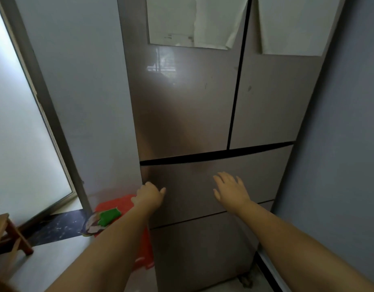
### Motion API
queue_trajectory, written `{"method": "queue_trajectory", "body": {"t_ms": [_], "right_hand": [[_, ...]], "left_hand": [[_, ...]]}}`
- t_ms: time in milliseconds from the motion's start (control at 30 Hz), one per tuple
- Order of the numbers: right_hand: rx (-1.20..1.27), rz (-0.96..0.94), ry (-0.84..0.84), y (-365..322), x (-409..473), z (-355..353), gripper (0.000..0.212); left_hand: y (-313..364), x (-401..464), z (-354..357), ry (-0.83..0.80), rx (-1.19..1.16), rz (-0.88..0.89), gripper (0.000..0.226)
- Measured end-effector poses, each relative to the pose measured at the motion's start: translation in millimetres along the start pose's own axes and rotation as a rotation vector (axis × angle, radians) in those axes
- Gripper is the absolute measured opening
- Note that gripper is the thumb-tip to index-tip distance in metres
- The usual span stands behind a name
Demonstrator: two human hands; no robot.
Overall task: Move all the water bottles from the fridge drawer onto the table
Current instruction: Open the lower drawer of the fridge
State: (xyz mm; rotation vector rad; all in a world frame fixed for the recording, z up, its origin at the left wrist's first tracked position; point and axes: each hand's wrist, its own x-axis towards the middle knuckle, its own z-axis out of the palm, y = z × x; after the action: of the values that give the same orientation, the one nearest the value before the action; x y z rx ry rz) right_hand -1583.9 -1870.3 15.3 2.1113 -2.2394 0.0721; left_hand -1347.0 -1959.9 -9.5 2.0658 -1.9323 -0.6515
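A tall brown-grey fridge [188,106] stands in front of me, with all its doors and drawers closed. No water bottles show. The upper fridge drawer [255,171] sits below the two doors. My left hand [149,194] is at that drawer's left edge, fingers curled round the edge and thumb lying on the front. My right hand [229,189] is spread flat, fingers straight, on or just off the middle of the drawer front. The lower drawer [203,249] is beneath my forearms.
White papers [188,22] hang on the upper doors. A red bag with a green item [110,216] lies on the floor left of the fridge. A wooden stool [7,232] stands at the far left by a frosted glass door [19,133]. A blue wall [339,165] closes the right.
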Motion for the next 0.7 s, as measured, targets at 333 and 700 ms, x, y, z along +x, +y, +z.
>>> {"method": "queue_trajectory", "body": {"t_ms": [333, 700], "right_hand": [[0.086, -0.096, -0.025, -52, 98, 7, 0.064], [0.062, -0.094, -0.098, -46, 67, -9, 0.065]], "left_hand": [[-26, 61, 0, -0.004, -0.728, 0.044, 0.047], [-32, 10, 20, 0.149, -0.692, 0.088, 0.041]]}}
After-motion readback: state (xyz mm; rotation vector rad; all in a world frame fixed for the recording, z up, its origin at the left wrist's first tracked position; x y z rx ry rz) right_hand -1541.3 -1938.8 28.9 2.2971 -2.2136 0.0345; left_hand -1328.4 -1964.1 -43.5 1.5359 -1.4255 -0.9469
